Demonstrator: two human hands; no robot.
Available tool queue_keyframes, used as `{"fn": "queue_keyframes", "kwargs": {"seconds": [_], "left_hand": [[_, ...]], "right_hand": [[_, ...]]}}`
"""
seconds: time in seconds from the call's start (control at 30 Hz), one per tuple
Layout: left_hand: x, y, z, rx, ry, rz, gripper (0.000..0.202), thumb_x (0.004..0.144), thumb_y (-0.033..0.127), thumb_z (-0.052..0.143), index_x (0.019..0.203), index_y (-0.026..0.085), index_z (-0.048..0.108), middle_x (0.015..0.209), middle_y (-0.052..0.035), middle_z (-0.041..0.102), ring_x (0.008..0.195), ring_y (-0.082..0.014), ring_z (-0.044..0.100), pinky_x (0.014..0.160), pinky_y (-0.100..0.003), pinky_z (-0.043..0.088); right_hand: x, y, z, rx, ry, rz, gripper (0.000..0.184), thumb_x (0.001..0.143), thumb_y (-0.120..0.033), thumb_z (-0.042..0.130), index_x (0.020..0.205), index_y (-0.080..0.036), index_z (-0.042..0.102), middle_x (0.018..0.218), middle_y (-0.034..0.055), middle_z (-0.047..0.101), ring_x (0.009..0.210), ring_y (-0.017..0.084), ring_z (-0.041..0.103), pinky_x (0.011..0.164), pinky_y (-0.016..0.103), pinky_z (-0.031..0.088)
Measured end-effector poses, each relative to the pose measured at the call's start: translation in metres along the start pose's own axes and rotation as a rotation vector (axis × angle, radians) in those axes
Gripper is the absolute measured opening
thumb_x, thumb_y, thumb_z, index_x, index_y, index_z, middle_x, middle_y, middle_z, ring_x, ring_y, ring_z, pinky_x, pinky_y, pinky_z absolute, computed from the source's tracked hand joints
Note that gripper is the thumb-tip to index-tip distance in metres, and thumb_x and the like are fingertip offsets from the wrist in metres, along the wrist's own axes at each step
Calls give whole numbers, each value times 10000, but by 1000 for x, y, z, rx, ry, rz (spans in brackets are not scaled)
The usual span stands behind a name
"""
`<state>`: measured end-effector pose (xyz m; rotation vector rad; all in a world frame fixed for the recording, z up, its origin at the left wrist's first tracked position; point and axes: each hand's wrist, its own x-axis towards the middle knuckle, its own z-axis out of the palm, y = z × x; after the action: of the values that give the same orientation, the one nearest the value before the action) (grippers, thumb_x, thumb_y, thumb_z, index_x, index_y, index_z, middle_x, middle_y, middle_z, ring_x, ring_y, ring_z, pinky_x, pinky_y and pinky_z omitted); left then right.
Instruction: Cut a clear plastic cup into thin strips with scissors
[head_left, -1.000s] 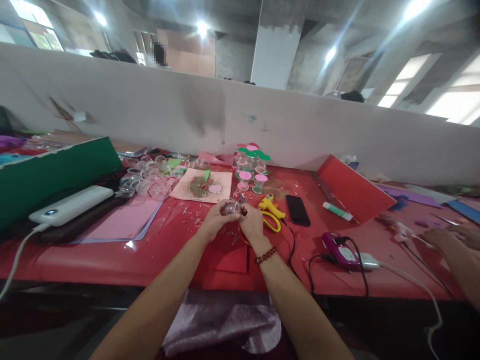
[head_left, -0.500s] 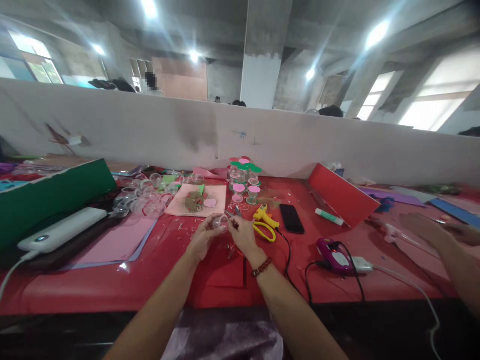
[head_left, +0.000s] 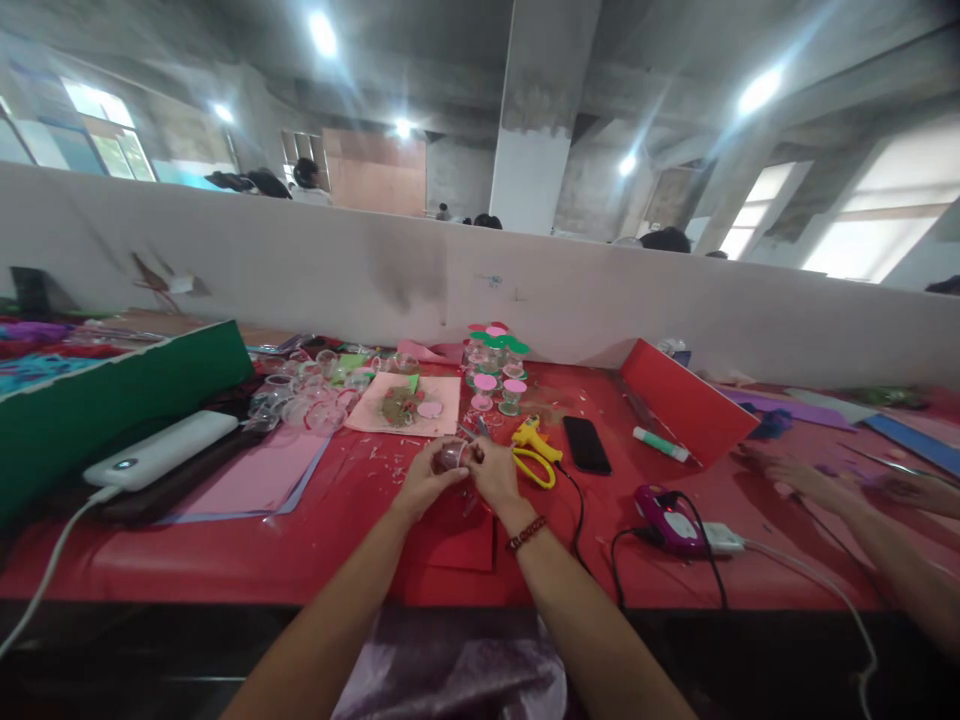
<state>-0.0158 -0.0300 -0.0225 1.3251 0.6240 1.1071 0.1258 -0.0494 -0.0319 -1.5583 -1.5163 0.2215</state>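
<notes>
A small clear plastic cup (head_left: 451, 459) is held over the middle of the red table. My left hand (head_left: 426, 484) wraps its fingers round the cup's left side. At the cup's right edge, my right hand (head_left: 495, 474) has its fingers closed in a pinch; the fingertips are partly hidden. Just beyond my hands lies a metal tool with grey handles (head_left: 484, 427), partly covered. To the right rests a yellow glue gun (head_left: 531, 438) with a coiled yellow loop. Behind, cups topped with pink discs (head_left: 485, 382) and green discs stand in a cluster.
Several loose clear cups (head_left: 300, 395) lie at left, beside a pink sheet (head_left: 360, 418) bearing brownish material. A white power bank (head_left: 161, 450), a black phone (head_left: 587, 445), a glue stick (head_left: 660, 444) and a purple power adapter (head_left: 671, 520) with cables surround me. A co-worker's hands (head_left: 814, 487) work at right.
The view has shifted slightly, so the scene sits a little lower and to the right. The cup has turned in my hands. The co-worker's hand at right has moved lower and left.
</notes>
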Motion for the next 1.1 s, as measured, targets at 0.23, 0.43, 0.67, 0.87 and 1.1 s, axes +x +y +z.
{"fn": "queue_keyframes", "kwargs": {"seconds": [0.23,0.43,0.67,0.87,1.1], "left_hand": [[0,-2,-2,-73,72,-9,496,579,270,816,1037,184,647,1011,-59,680,907,-187,611,858,-308,453],[0,-1,-3,-150,109,-48,500,548,263,833,1013,181,667,1014,-61,688,912,-190,613,860,-308,455],[1,-1,-4,-130,91,-67,522,534,264,835,1023,175,673,984,-64,695,877,-192,620,834,-313,465],[2,-3,-3,-103,53,-62,527,533,231,837,1031,165,675,980,-66,699,883,-188,617,839,-301,457],[1,-2,-2,-140,48,-62,490,554,212,827,1020,161,684,989,-70,699,879,-185,617,827,-293,463]], "right_hand": [[-1,-4,-2,47,25,-42,126,797,-214,548,775,-200,671,649,-17,648,579,119,553,572,205,377],[0,-5,-1,42,-5,-61,133,786,-181,552,798,-200,683,669,-6,666,589,122,566,569,204,373],[0,-7,-4,-14,-22,-43,112,794,-172,567,799,-203,675,688,-9,664,593,117,545,568,206,341],[-2,-9,-6,-111,-14,-37,85,814,-200,580,797,-207,662,685,-17,651,598,114,532,569,208,328],[-1,-9,-7,-116,-10,-4,66,790,-209,600,799,-210,665,670,-12,646,604,129,540,583,224,337]]}}
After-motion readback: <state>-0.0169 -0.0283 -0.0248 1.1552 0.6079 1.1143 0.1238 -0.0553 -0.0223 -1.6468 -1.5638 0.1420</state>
